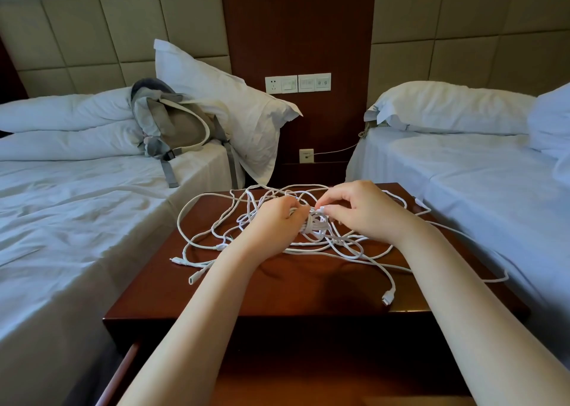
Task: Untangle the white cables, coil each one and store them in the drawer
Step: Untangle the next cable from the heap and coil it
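The white cables (312,222) lie snarled on the nightstand (277,285), too tangled to count. The left hand (279,217) clenches the knotted middle, and the right hand (354,208) pinches a strand beside it. Loops spill over the right edge. Two beds crowd both sides, and one drawer (123,371) hangs open below.

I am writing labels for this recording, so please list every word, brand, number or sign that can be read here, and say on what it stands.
No text here can be read.
Wall switch plates: small symbols only, too blurred to read.
Low wall socket: a small dark mark, too small to read.
Backpack, white cables: no label visible.
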Available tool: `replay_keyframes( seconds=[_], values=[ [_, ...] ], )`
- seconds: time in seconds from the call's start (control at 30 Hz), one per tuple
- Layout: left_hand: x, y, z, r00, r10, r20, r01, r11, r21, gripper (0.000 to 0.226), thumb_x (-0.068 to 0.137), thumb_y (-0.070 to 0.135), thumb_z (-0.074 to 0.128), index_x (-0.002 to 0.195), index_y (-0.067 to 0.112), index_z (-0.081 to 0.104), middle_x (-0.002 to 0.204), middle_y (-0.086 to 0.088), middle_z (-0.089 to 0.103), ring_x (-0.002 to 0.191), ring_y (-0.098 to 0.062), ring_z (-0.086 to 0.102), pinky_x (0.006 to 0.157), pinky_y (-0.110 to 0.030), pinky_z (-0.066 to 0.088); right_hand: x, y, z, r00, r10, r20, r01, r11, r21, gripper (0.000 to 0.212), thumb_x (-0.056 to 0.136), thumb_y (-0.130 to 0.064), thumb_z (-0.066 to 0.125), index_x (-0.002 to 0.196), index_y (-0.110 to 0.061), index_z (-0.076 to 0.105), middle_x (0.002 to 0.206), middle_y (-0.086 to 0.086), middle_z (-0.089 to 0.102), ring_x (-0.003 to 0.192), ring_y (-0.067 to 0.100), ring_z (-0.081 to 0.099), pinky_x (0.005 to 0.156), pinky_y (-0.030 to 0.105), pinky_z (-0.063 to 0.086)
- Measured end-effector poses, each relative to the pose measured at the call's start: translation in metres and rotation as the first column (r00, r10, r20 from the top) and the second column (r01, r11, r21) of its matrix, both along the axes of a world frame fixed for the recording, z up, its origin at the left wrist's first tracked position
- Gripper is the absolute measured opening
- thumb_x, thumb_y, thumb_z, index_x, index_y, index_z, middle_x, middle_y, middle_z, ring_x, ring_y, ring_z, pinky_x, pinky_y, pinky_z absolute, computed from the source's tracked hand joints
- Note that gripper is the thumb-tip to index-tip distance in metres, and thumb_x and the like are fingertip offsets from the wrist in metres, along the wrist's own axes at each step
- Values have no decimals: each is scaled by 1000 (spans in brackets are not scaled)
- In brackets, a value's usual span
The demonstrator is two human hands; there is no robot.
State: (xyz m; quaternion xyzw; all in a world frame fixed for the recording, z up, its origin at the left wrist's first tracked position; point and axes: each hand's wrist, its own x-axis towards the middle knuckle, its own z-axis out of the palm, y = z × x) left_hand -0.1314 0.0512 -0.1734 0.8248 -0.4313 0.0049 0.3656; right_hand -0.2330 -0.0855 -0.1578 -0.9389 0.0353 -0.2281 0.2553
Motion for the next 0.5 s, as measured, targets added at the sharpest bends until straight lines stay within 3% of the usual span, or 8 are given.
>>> replay_keyframes(
  seconds=[0.1, 0.17, 0.27, 0.43, 0.5],
  values=[
    [1, 0, -1, 999, 13, -42, -13, 1000, -23, 31, 99, 26, 41, 68, 24, 48, 59, 1, 51, 47, -7, 43, 44, -17, 33, 1, 2, -2, 1000, -8, -13, 9, 998, 63, 19, 93, -17, 58, 107, -18, 70, 84, -12, 63, 73, 0, 63, 60, 7, 44],
    [0, 0, -2, 993, 6, -115, -13, 998, -63, 32, 99, 25, 40, 69, 19, 49, 52, 0, 50, 37, -6, 43, 46, -24, 40, 2, 2, -3, 1000, -17, 16, 15, 994, 109, 17, 91, -16, 60, 105, -18, 70, 80, -13, 64, 69, -4, 64, 60, 6, 47],
    [-3, -1, -3, 984, 19, -177, -39, 993, -107, 29, 99, 26, 38, 78, 13, 54, 50, -2, 53, 37, -8, 50, 53, -30, 50, 2, 1, -3, 998, -38, 42, 33, 992, 124, 12, 90, -18, 62, 98, -20, 70, 78, -12, 66, 68, 0, 65, 61, 8, 48],
    [-3, -2, -4, 992, 46, -118, -60, 991, -116, 25, 100, 27, 38, 93, 10, 56, 77, -7, 62, 49, -11, 61, 47, -24, 46, 5, 3, -5, 995, -57, 79, 45, 988, 151, 7, 88, -20, 64, 92, -22, 70, 78, -7, 69, 72, 4, 67, 68, 14, 53],
    [-3, -2, -4, 996, 58, -70, -66, 990, -125, 20, 99, 26, 40, 91, 15, 54, 70, -1, 58, 43, -4, 55, 40, -13, 40, 5, 3, -5, 994, -67, 84, 52, 985, 166, 6, 87, -19, 64, 90, -22, 69, 78, -6, 69, 73, 5, 67, 69, 16, 54]
  ],
)
